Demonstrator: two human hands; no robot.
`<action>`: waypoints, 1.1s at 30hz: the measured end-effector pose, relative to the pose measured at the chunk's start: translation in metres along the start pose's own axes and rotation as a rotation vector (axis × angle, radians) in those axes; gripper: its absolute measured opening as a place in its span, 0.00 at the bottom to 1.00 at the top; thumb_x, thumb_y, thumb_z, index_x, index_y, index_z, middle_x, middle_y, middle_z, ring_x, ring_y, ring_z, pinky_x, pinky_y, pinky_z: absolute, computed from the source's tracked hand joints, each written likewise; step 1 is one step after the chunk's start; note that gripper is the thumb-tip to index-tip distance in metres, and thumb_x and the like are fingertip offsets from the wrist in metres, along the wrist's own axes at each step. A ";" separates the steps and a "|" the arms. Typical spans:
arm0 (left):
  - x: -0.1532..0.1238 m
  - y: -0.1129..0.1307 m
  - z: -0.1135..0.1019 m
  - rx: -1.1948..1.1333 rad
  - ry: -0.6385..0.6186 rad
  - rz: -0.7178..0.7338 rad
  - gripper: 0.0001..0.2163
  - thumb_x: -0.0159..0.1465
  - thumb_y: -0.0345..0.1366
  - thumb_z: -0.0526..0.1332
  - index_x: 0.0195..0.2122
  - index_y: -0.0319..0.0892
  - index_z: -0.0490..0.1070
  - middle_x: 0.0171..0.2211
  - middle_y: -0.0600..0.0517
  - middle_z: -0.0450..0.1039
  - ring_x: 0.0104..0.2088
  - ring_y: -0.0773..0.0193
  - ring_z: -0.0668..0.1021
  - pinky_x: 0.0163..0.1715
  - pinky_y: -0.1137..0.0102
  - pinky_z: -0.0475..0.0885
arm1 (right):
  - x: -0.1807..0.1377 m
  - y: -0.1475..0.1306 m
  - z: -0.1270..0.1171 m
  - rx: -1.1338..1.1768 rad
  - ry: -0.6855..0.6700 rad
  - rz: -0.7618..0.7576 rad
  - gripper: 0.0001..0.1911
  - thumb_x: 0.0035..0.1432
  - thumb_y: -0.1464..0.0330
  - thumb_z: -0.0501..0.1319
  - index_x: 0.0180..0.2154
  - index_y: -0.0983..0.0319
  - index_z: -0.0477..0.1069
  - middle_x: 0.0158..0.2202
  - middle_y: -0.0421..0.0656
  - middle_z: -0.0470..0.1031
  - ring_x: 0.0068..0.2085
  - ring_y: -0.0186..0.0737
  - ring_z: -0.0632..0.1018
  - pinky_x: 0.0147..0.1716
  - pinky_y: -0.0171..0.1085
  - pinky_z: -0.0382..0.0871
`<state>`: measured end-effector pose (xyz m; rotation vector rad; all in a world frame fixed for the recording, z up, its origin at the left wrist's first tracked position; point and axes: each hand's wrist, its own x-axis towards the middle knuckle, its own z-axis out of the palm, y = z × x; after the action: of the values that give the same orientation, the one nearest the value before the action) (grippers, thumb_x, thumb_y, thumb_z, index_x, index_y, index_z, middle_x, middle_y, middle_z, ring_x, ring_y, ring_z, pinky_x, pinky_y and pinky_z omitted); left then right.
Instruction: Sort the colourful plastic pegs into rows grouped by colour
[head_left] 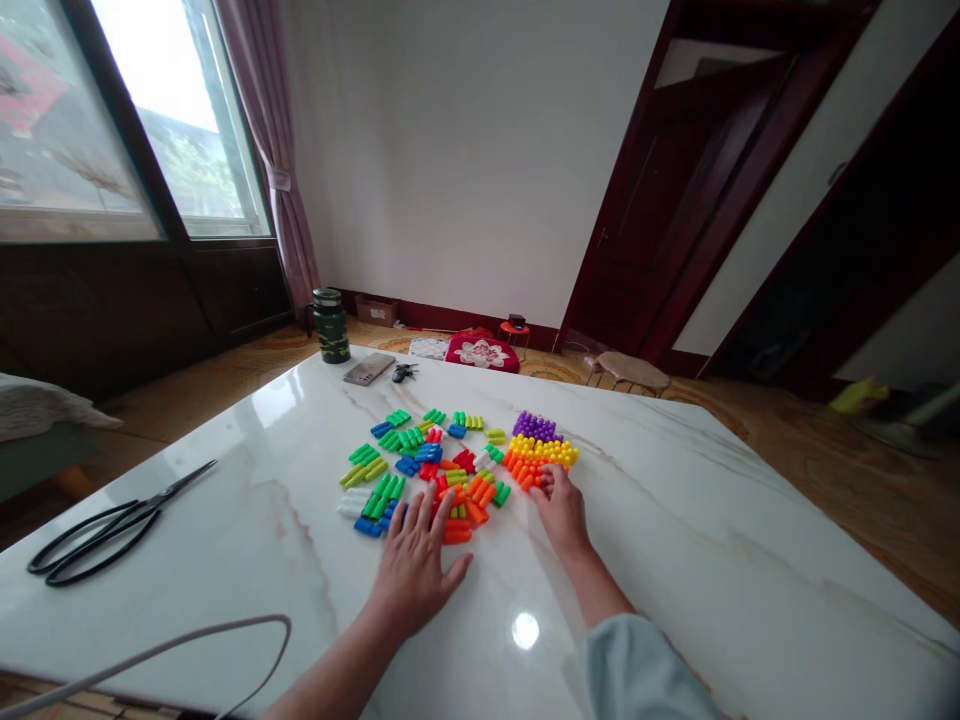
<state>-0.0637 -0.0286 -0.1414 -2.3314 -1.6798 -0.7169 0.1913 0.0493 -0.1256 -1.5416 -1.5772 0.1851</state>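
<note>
My left hand (417,560) lies with its fingers spread over the near edge of a loose pile of short coloured plastic tubes, close to the green tubes (386,492) and the orange tubes (480,490). Red, blue, white and lime tubes are mixed in the same pile. To the right, sorted bands run front to back: orange, then yellow tubes (551,450), then purple tubes (537,426). My right hand (562,510) is closed at the near side of the orange band (525,470), thumb and fingers pinching an orange tube there. Its fingertips partly hide that piece.
Black-handled scissors (124,522) lie on the left of the white marbled table (720,540). A grey cable (187,634) loops at the near left. Toward the far left corner are a camouflage flask (331,328), a phone (368,369) and keys (403,373). A stool (632,370) stands beyond.
</note>
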 end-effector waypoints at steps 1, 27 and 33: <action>0.000 0.000 0.000 -0.003 0.000 -0.002 0.37 0.62 0.53 0.56 0.69 0.46 0.49 0.67 0.43 0.53 0.65 0.46 0.59 0.64 0.50 0.51 | -0.001 -0.003 0.000 -0.008 0.023 -0.017 0.12 0.52 0.68 0.58 0.41 0.61 0.67 0.36 0.45 0.77 0.31 0.38 0.77 0.35 0.39 0.73; 0.001 0.004 -0.001 -0.049 0.000 -0.025 0.36 0.61 0.53 0.58 0.67 0.43 0.52 0.67 0.43 0.55 0.65 0.45 0.59 0.64 0.49 0.50 | -0.040 -0.068 0.028 -0.237 -0.188 -0.567 0.22 0.61 0.76 0.52 0.55 0.58 0.69 0.54 0.45 0.73 0.57 0.46 0.67 0.55 0.46 0.63; 0.001 0.003 -0.002 -0.059 0.020 -0.026 0.35 0.62 0.53 0.57 0.67 0.45 0.52 0.66 0.43 0.55 0.65 0.46 0.60 0.64 0.50 0.51 | -0.041 -0.066 0.010 -0.148 0.100 -0.475 0.13 0.65 0.68 0.54 0.46 0.58 0.75 0.44 0.47 0.75 0.48 0.43 0.72 0.49 0.42 0.65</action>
<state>-0.0609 -0.0300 -0.1384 -2.3373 -1.7054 -0.8026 0.1295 0.0047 -0.1083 -1.2177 -1.8569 -0.2751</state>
